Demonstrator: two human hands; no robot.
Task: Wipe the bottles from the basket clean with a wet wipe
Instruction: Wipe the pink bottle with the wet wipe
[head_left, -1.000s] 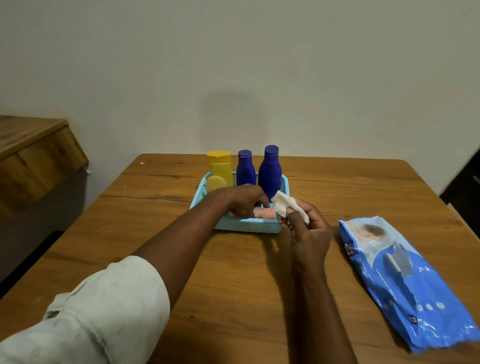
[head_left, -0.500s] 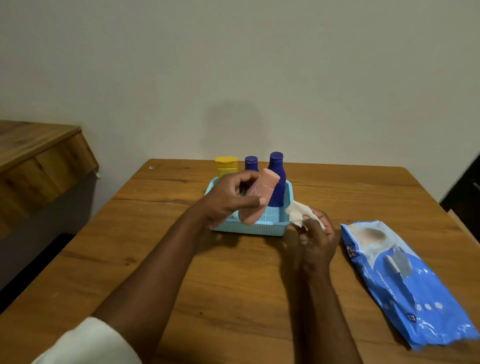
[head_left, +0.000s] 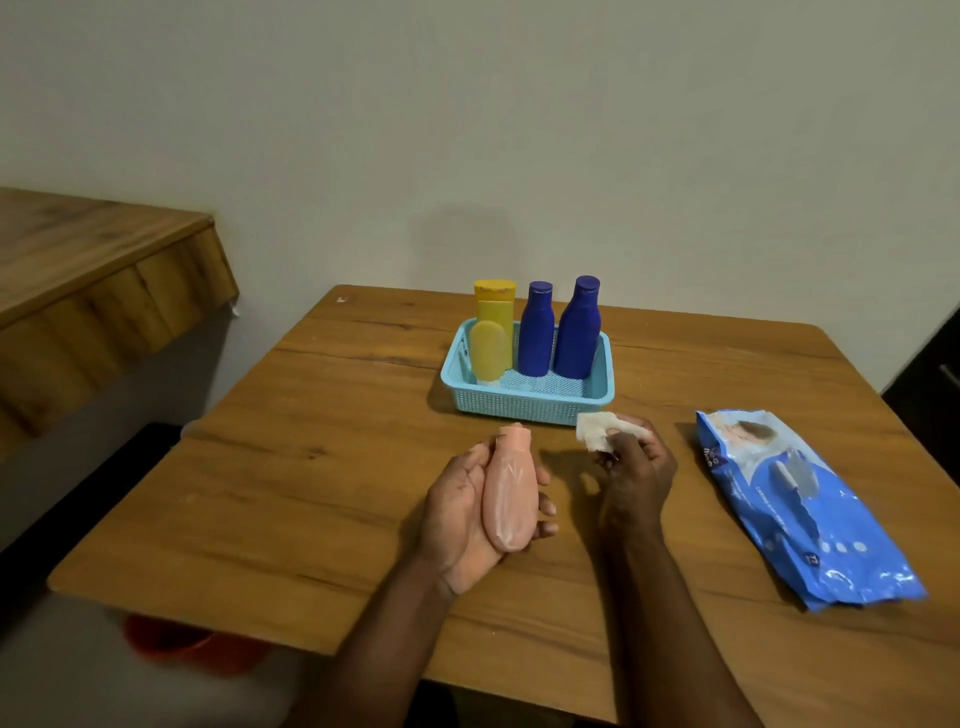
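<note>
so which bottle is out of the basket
The pink bottle, held in the left hand; the yellow bottle, short blue bottle and tall blue bottle stand in the basket.

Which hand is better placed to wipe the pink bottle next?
Right: the right hand pinches the wipe just beside the pink bottle, while the left hand is occupied cradling it.

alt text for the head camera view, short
A person's left hand holds a pink bottle over a wooden table while the right hand pinches a white wet wipe beside it. Behind them a light blue basket holds two yellow bottles and two blue bottles; a blue wipes pack lies to the right.
</note>
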